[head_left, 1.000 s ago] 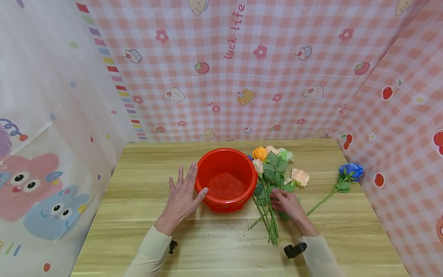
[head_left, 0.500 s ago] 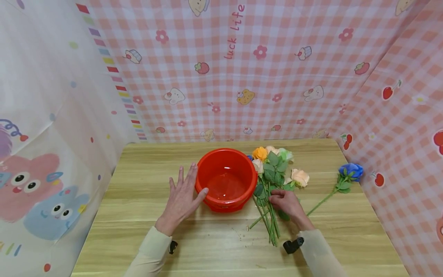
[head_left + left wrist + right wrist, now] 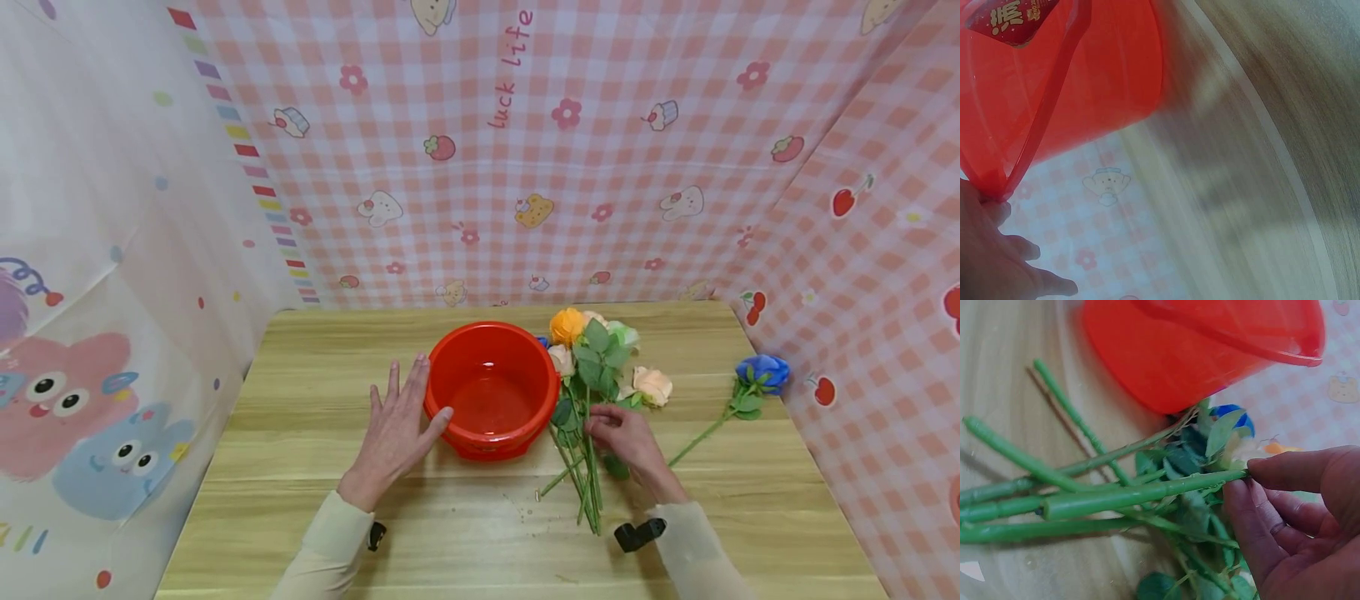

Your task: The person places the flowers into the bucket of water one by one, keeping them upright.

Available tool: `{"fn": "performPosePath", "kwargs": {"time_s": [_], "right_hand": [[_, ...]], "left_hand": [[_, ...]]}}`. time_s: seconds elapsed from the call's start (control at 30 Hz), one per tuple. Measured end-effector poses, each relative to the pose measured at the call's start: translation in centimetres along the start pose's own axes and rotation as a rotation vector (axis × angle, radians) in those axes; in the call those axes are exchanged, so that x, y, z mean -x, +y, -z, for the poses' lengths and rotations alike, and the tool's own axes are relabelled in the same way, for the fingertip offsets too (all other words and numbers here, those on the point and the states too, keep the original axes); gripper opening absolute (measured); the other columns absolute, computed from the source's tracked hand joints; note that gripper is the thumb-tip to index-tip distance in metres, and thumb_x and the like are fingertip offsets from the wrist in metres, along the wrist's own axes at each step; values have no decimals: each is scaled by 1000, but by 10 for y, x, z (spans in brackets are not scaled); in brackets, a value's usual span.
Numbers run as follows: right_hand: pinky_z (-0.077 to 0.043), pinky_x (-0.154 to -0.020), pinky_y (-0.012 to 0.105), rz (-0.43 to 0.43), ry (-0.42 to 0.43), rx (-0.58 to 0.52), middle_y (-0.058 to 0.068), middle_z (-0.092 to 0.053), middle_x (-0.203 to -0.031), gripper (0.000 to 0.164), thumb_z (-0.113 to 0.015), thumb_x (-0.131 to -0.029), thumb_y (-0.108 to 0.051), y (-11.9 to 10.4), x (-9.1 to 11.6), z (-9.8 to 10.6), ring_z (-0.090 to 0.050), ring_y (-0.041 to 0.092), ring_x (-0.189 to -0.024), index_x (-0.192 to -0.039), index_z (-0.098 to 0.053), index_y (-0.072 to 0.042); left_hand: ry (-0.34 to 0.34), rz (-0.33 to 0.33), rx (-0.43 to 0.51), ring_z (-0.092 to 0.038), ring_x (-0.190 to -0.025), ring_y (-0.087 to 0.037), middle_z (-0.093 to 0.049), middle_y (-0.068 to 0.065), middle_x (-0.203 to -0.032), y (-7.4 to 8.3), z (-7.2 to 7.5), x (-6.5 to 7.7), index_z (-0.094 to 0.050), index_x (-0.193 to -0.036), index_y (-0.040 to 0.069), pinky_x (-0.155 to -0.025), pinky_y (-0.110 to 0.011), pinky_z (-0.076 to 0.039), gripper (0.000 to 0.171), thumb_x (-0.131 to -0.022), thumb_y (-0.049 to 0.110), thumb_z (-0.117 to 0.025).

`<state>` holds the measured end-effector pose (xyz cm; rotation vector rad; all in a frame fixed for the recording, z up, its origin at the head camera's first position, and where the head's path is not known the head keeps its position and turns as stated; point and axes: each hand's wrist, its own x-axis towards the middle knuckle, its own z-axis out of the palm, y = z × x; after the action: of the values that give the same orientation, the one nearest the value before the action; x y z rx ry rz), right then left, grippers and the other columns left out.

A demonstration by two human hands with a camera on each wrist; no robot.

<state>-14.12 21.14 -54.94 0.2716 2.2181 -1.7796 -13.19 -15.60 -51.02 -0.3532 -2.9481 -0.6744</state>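
Observation:
A red plastic bucket (image 3: 487, 446) with a handle stands mid-table. My left hand (image 3: 393, 437) has its fingers extended and spread, touching the bucket's left rim; in the left wrist view the fingertips sit where the handle (image 3: 1047, 103) meets the rim. Right of the bucket lies a heap of long-stemmed roses, orange (image 3: 567, 326), pale green (image 3: 622, 335) and peach (image 3: 651, 386), with a bit of blue behind. My right hand (image 3: 628, 437) pinches one green rose stem (image 3: 1147, 492) between thumb and fingers, over the other stems. Leaves hide where that stem meets its bloom.
A single blue rose (image 3: 761, 371) lies apart at the table's right side. Small crumbs (image 3: 528, 508) and water drops are scattered before the bucket. Printed cloth (image 3: 465, 125) hangs behind the wooden table (image 3: 300, 500) and at both sides.
My right hand's fingers have closed from loosely spread to a pinch on a stem. The orange rose has shifted slightly up and away. My left hand and the bucket have stayed put.

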Motion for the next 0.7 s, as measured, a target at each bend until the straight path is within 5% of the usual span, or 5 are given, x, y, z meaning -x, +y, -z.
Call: {"fn": "performPosePath", "kwargs": {"time_s": [0.33,0.57,0.7], "right_hand": [[-60,-85,28,36,-13,-112,28,-63,-128,50,-62,-101,-2,-20,9,8,-69,10,-95,-146,-47,15],[-58,-84,21,68,-41,-267,0,-72,-108,52,-58,-103,1,-30,14,16,-71,6,-95,-148,-39,19],[-58,-84,21,72,-78,-358,-5,-75,-104,50,-59,-103,-2,-32,13,18,-72,8,-98,-147,-43,15]], "left_hand": [[-11,5,-3,-2,-158,-41,-15,-5,-173,0,0,0,-14,-168,14,-116,-77,-11,86,-102,59,-47],[-7,2,0,-3,-158,-41,-15,-4,-173,0,0,0,-13,-168,15,-117,-76,-12,86,-102,61,-43],[-10,5,4,-2,-158,-41,-15,-4,-173,-1,0,0,-13,-168,15,-117,-76,-11,86,-102,61,-44]]}}
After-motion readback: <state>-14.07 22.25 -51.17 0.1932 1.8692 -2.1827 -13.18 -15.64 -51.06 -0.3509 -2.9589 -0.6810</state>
